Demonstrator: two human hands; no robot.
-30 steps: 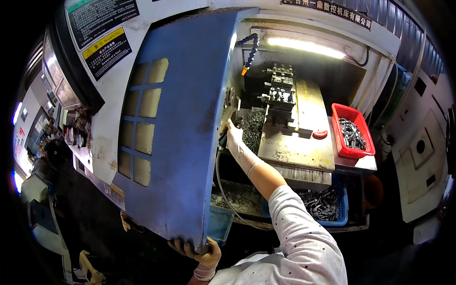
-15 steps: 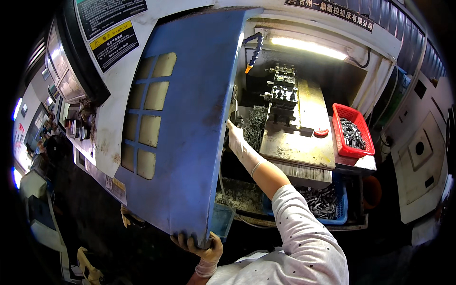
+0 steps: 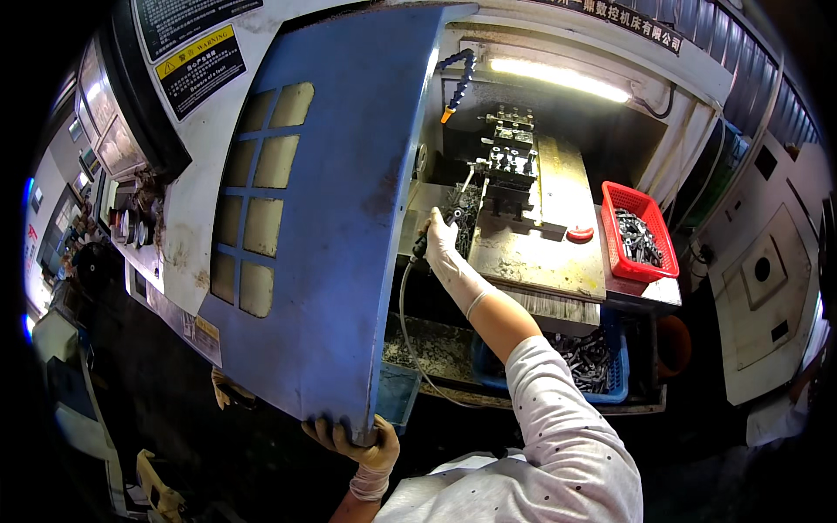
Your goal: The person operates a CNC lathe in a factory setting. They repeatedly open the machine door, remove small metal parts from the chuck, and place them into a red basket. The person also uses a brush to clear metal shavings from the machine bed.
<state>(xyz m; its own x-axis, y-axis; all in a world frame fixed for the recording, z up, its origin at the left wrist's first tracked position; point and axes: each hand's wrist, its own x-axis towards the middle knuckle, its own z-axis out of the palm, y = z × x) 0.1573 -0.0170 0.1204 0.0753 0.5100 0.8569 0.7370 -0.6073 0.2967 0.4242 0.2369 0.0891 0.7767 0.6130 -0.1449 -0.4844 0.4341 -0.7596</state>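
Left hand [image 3: 366, 449]: one, gloved, clamped on the bottom corner of the blue door, fingertips darkened; well apart from the other hand.
Blue door [image 3: 336, 227]: one, its long axis running up from the left hand and leaning slightly right; eight window panes [image 3: 261, 227] in two columns of four; whatever lies behind it is hidden.
Right hand [image 3: 445, 248]: one, in a pale glove, closed around the air gun beside the door's right edge; some of the fingers are hidden.
Air gun [image 3: 456, 214]: one, in the right hand at the machine opening; its long axis slants up and a little right, thin nozzle pointing away toward the tool blocks; the grip is partly covered.
Hose [image 3: 403, 322]: one, dropping from the grip, then curving right until its lower end is lost in shadow.
Baskets: two, one blue basket [image 3: 621, 375] partly behind the sleeve [image 3: 558, 383], one red basket [image 3: 671, 260]; metal parts in both, too jumbled to count.
Metal plate [image 3: 545, 266]: one, bearing one red object [image 3: 580, 234], kind unclear.
Tool blocks [image 3: 510, 166]: a row, crowded, number hard to tell.
Lamp [image 3: 558, 79]: one, lit, glare blurring its edges.
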